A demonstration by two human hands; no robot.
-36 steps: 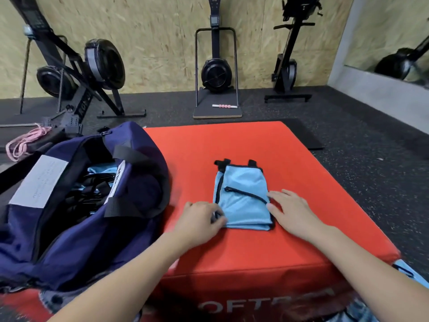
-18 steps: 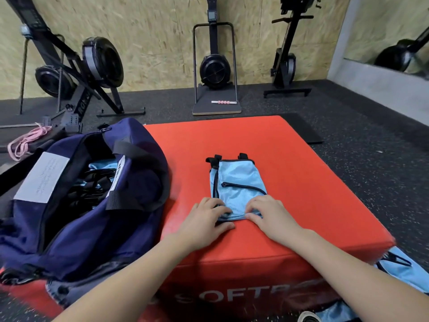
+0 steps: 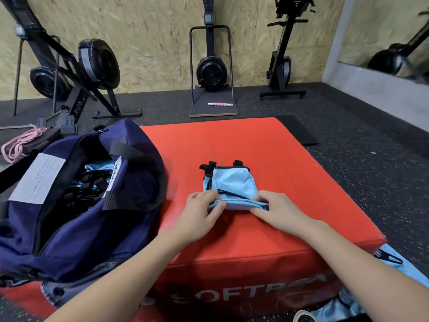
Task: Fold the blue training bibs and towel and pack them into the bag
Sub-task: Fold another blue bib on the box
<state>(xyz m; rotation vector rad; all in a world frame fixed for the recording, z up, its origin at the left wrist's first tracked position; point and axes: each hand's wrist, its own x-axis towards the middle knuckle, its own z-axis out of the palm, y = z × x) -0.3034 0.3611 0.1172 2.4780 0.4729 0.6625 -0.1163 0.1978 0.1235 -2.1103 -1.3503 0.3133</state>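
Observation:
A light blue training bib (image 3: 232, 182) with black trim lies folded small on the red soft box (image 3: 290, 182). My left hand (image 3: 199, 210) pinches its near left corner and my right hand (image 3: 276, 208) pinches its near right corner; the near edge is lifted off the box and rolled toward the far side. The navy bag (image 3: 76, 219) lies open at the left of the box, with blue bibs and black straps (image 3: 92, 182) showing inside. More light blue fabric (image 3: 399, 266) lies on the floor at the lower right.
Black gym machines (image 3: 211, 68) stand along the wooden wall behind the box. A pink rope (image 3: 21, 145) lies on the floor at far left. A black mat (image 3: 299, 133) sits past the box's far right corner. Dark rubber floor surrounds the box.
Both hands slid from the bib's sides to its near edge, took hold of the corners, and lifted that edge up and forward, shortening the bib.

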